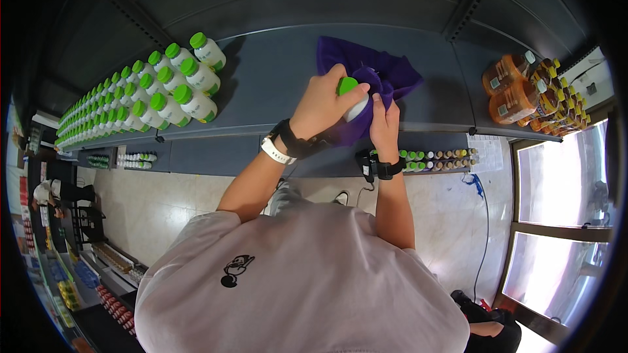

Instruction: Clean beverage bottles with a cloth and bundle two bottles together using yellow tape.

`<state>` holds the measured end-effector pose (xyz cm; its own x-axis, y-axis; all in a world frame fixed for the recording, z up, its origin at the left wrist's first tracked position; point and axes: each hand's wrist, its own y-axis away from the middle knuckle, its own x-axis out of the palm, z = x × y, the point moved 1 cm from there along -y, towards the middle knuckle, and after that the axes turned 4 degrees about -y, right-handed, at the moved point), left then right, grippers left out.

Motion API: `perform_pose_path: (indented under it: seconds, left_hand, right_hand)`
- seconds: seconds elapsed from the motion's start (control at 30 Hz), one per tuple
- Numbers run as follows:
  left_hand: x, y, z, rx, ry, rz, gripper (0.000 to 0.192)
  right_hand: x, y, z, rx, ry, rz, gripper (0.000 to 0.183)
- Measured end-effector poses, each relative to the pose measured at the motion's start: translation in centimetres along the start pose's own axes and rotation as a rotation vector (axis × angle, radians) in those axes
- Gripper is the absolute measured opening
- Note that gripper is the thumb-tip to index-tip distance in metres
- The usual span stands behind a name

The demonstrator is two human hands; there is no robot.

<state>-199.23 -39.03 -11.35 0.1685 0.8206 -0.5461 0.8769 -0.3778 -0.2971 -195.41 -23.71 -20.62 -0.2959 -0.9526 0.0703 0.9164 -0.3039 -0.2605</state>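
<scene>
My left hand (320, 104) grips a white plastic bottle (357, 109) by its green cap (347, 86), thumb and fingers around the top. A purple cloth (360, 130) wraps the bottle's side, with its bunched folds spreading onto the grey metal shelf (274, 78) behind. My right hand (384, 125) holds the cloth against the bottle from the right; its far fingers are partly hidden by the cloth. To the left on the shelf stand rows of similar white bottles with green caps (198, 74).
Orange drink bottles (511, 102) stand on the shelf at the right, beside yellow-capped ones. Small bottles (417, 166) line a lower shelf. A cable (487, 225) crosses the floor near glass doors. One person (54, 191) is at far left, another (495, 328) at lower right.
</scene>
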Motion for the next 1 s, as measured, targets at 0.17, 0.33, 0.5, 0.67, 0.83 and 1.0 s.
perform_pose_path:
  seconds: [0.17, 0.33, 0.5, 0.67, 0.83, 1.0]
  left_hand:
    - [-0.1, -0.4, 1.2, -0.031, 0.051, -0.011, 0.045]
    - [-0.5, -0.3, 2.0, -0.069, 0.091, -0.030, 0.045]
    - [-0.2, -0.3, 2.3, -0.108, 0.089, -0.075, 0.050]
    - [-0.5, -0.2, 0.7, -0.104, -0.006, -0.079, 0.053]
    - [-1.4, -0.9, -0.1, 0.145, -0.133, 0.104, 0.032]
    - [-2.2, -1.5, 1.4, 0.147, 0.031, 0.222, 0.037]
  right_hand:
    - [0.5, 0.4, 0.4, -0.189, -0.014, -0.069, 0.024]
    - [-0.5, 1.1, 0.8, -0.155, 0.141, -0.013, 0.029]
    - [0.8, 1.9, 1.2, -0.231, 0.204, 0.040, 0.048]
    - [1.4, 1.9, 2.2, -0.305, 0.507, 0.106, 0.068]
    - [-0.8, 0.4, 0.3, -0.224, 0.099, 0.141, 0.041]
    - [-0.2, 0.1, 0.9, -0.175, 0.013, 0.115, 0.022]
